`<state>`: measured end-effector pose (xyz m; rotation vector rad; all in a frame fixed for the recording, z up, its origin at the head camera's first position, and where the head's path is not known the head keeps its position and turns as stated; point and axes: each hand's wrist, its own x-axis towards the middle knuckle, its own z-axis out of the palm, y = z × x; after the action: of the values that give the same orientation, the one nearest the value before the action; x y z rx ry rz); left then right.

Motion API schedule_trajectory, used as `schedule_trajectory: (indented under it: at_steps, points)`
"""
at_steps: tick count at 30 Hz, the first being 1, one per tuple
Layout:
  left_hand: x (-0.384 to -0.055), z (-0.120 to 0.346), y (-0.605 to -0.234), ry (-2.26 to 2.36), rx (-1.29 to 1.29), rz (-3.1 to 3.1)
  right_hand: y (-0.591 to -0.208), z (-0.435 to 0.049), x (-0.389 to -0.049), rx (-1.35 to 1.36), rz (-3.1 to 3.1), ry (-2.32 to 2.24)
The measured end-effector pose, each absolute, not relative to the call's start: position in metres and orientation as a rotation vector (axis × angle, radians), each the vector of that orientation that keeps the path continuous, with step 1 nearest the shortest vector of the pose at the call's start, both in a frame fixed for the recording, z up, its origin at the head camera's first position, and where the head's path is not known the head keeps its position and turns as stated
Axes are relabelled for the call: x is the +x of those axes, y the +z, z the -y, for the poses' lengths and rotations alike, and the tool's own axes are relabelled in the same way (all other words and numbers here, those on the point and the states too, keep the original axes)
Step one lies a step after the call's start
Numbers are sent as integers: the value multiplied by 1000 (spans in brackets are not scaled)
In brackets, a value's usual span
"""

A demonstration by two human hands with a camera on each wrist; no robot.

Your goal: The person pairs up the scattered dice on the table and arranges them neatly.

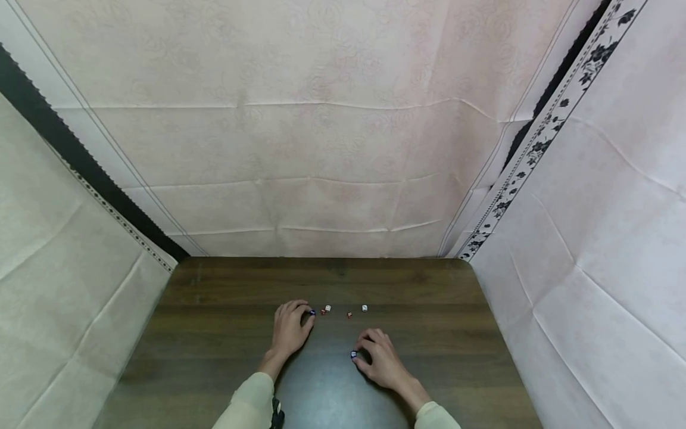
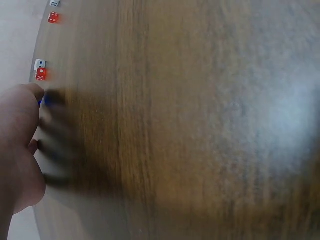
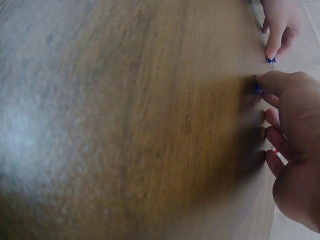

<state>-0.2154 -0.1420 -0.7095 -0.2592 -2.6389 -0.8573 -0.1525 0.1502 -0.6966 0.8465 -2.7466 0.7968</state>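
Left hand [image 1: 291, 326], fingers pinching a blue die [image 1: 312, 312], lies just left of a red die [image 1: 323, 312]; right hand [image 1: 379, 360] pinches another blue die [image 1: 354, 354], lower in frame.

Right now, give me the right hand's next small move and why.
The right hand should probably carry its blue die forward toward the lone red die: it is pinched well short of there, while the left hand holds a second blue die close to another red die.
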Motion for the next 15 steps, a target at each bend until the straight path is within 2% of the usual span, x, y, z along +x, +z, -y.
schedule_trajectory:
  at_steps: [8,15]
  points:
    - [-208,141,-703,-883,-233,2686,-699,-151,-153,839,2751,810]
    - [-195,137,-696,-871,-318,2627,-697,-151,-153,845,2736,824]
